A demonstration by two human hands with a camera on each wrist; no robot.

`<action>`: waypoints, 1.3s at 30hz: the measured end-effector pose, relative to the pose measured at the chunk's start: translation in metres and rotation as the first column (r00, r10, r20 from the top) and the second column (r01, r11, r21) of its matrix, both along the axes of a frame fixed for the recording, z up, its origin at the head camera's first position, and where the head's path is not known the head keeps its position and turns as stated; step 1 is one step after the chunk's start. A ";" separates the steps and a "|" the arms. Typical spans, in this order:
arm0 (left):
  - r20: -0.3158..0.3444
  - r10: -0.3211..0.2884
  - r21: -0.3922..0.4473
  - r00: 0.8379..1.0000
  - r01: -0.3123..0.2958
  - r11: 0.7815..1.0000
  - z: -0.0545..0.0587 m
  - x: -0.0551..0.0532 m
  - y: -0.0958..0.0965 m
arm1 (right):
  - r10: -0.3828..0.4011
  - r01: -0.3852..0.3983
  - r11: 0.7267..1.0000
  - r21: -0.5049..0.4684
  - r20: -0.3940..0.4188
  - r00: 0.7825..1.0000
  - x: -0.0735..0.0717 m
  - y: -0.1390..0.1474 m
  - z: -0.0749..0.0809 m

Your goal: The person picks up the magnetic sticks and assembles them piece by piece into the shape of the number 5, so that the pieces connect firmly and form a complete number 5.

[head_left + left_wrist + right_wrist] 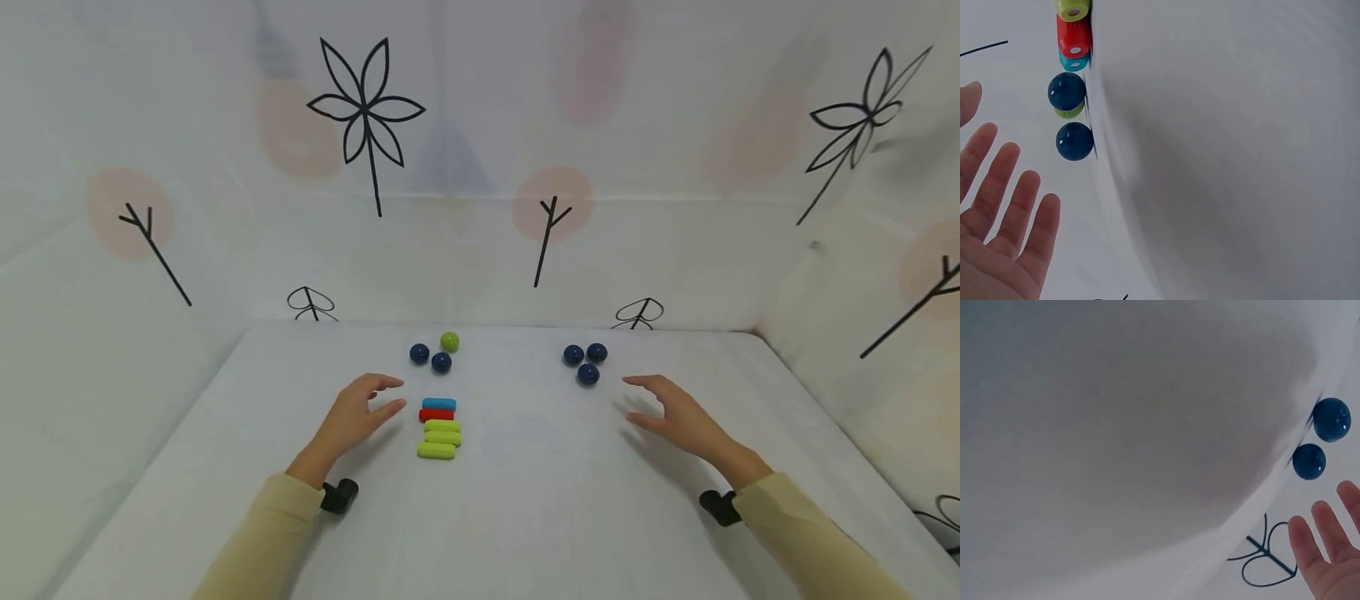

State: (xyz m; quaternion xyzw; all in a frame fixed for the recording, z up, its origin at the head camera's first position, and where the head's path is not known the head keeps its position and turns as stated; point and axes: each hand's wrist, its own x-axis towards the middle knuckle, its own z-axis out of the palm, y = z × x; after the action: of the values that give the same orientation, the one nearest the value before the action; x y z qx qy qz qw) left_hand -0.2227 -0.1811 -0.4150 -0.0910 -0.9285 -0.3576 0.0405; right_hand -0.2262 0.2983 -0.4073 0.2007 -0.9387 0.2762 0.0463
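My left hand [356,417] hovers above the table with thumb and fingers spread apart and nothing between them. Just right of it lies a column of short rods: a blue rod [439,404], a red rod [437,415] and several yellow-green rods [437,451]. Beyond them sit two dark blue balls [442,362] and a green ball [450,342]. On the other side, my right hand [686,421] is held in the air, fingers extended and holding nothing. Three dark blue balls [588,375] form a cluster to the left of its fingertips.
A white cloth covers the table [525,517]. Behind it rises a pale backdrop [465,258] printed with black line flowers and pinkish dots, which also closes off the sides. Each wrist wears a black camera mount [341,496].
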 end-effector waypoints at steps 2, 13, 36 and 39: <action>-0.004 -0.003 0.003 1.000 0.003 1.000 0.000 -0.002 0.003 | 0.010 -0.010 1.000 0.000 -0.005 1.000 -0.002 -0.002 0.000; -0.001 -0.043 0.023 0.999 0.043 0.999 -0.002 -0.009 0.017 | 0.038 -0.038 0.999 0.004 0.009 0.999 -0.012 -0.014 -0.001; 0.161 -0.140 0.042 0.977 0.135 0.990 -0.002 -0.030 0.034 | 0.095 -0.096 0.995 -0.017 -0.028 0.995 -0.040 -0.030 -0.001; 0.187 -0.142 0.035 0.972 0.138 0.990 -0.003 -0.033 0.036 | 0.095 -0.096 0.995 -0.019 -0.021 0.995 -0.044 -0.031 -0.002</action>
State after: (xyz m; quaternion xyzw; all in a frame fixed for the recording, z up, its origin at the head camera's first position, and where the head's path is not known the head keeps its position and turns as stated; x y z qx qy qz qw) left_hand -0.2553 -0.1453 -0.4177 -0.1215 -0.9155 -0.3766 -0.0725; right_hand -0.2700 0.2674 -0.4088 0.2476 -0.9248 0.2853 0.0443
